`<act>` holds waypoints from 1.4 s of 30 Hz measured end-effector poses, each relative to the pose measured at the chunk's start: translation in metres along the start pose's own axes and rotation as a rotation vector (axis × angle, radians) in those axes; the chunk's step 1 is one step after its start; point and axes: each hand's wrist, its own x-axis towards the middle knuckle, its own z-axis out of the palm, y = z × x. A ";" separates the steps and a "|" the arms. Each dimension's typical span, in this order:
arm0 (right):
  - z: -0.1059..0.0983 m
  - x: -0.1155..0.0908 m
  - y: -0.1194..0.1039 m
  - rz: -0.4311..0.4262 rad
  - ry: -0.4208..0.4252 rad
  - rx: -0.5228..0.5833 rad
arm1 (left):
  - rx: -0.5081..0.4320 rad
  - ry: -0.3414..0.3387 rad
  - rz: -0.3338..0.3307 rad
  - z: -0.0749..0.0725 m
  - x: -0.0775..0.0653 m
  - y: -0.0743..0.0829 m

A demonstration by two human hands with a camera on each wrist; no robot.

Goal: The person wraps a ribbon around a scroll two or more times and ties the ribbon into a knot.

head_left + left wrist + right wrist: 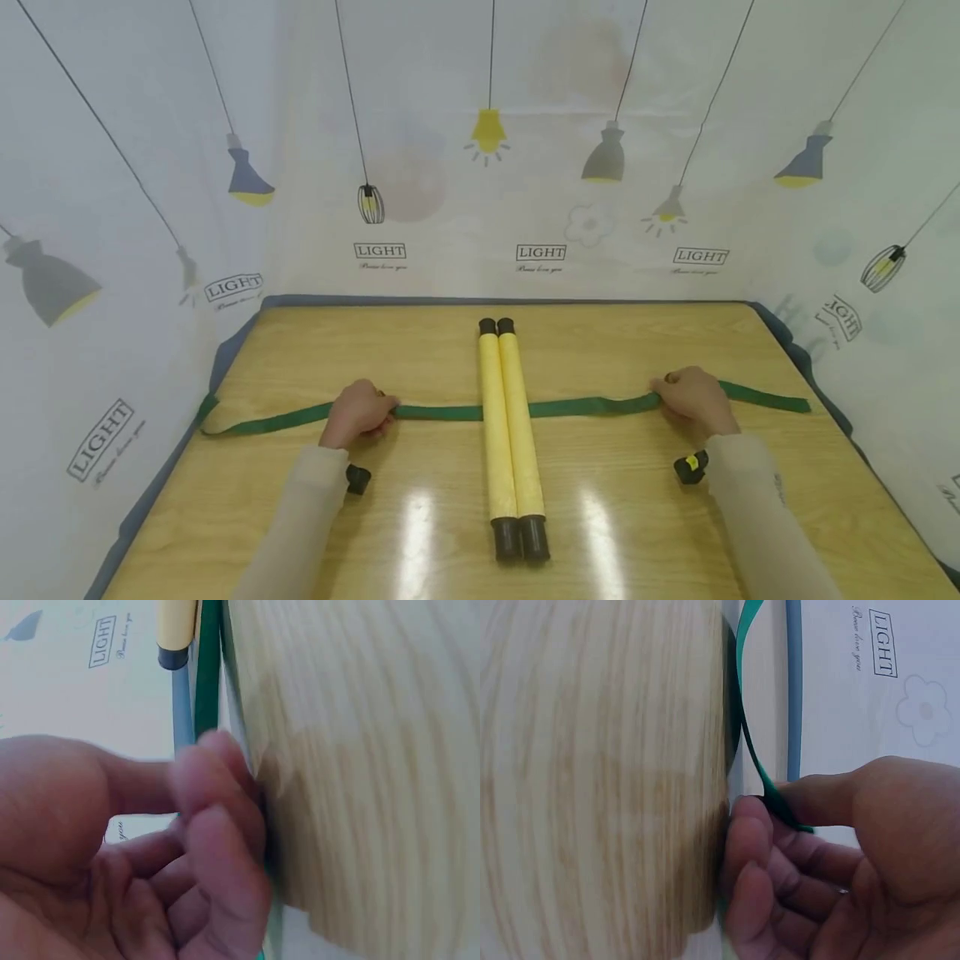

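Observation:
Two yellow tubes (495,425) with dark end caps lie side by side on the wooden table, running away from me. A long green strap (438,412) crosses beneath them from left to right; the stretch under the tubes is hidden. To the left of the tubes my left hand (362,410) pinches the strap between thumb and fingers, close to the tabletop. On the other side my right hand (693,396) pinches it too, and in the right wrist view the strap (751,742) rises slightly off the wood into the fingertips.
The strap's left end folds over near the table's left edge, and its right end lies near the right edge. White printed sheets (450,275) stand around the back and sides of the table (420,350). A small black device (690,467) sits at each wrist.

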 end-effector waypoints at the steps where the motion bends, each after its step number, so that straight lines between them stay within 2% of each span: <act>1: 0.001 0.001 -0.001 -0.018 0.031 0.021 | -0.037 0.027 0.014 0.001 0.001 0.000; 6: 0.005 0.002 -0.013 -0.131 0.182 0.102 | -0.221 0.142 0.112 0.003 0.000 0.011; 10: 0.004 0.002 -0.029 -0.182 0.208 0.224 | -0.310 0.211 0.181 0.000 -0.001 0.025; 14: 0.003 0.003 -0.044 -0.204 0.214 0.328 | -0.409 0.236 0.243 -0.001 -0.001 0.039; 18: 0.003 0.003 -0.058 -0.265 0.219 0.398 | -0.500 0.213 0.318 0.002 -0.001 0.052; 21: 0.002 0.001 -0.070 -0.315 0.211 0.439 | -0.563 0.168 0.377 0.003 0.000 0.060; 26: 0.003 0.000 -0.090 -0.380 0.185 0.477 | -0.613 0.104 0.514 0.007 0.003 0.072; 30: 0.004 0.000 -0.107 -0.438 0.159 0.478 | -0.640 0.084 0.652 0.010 0.005 0.080; 32: 0.001 -0.009 -0.122 -0.460 0.138 0.475 | -0.652 0.077 0.713 0.012 0.004 0.084; 35: 0.003 -0.011 -0.136 -0.482 0.102 0.475 | -0.660 0.067 0.785 0.017 0.003 0.091; 38: 0.009 -0.010 -0.145 -0.518 0.069 0.488 | -0.666 0.054 0.831 0.020 0.001 0.098; 42: 0.017 -0.007 -0.154 -0.561 0.029 0.515 | -0.654 0.045 0.858 0.022 -0.003 0.107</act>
